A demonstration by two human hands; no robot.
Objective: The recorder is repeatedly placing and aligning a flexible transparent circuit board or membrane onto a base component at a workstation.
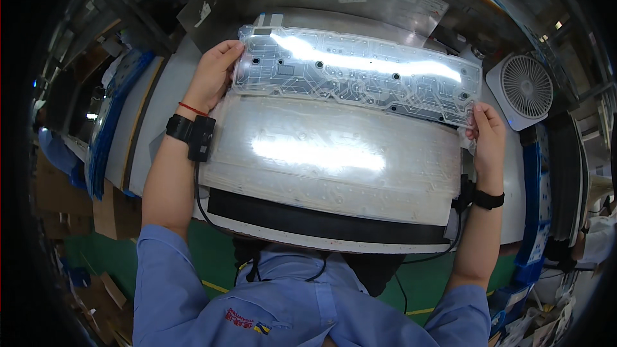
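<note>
Since this clear circuit sheet [353, 82] is probably floppy, I've got left hand [217, 71] and right hand [488, 133] grips pinching opposite ends, beyond the near stack [308, 177].

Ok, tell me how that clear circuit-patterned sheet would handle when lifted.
The clear sheet is probably light: the left hand and right hand just grip its ends. It looks thin, so likely flexes if held by one end. Its bright glare suggests a smooth, perhaps slippery face.
</note>
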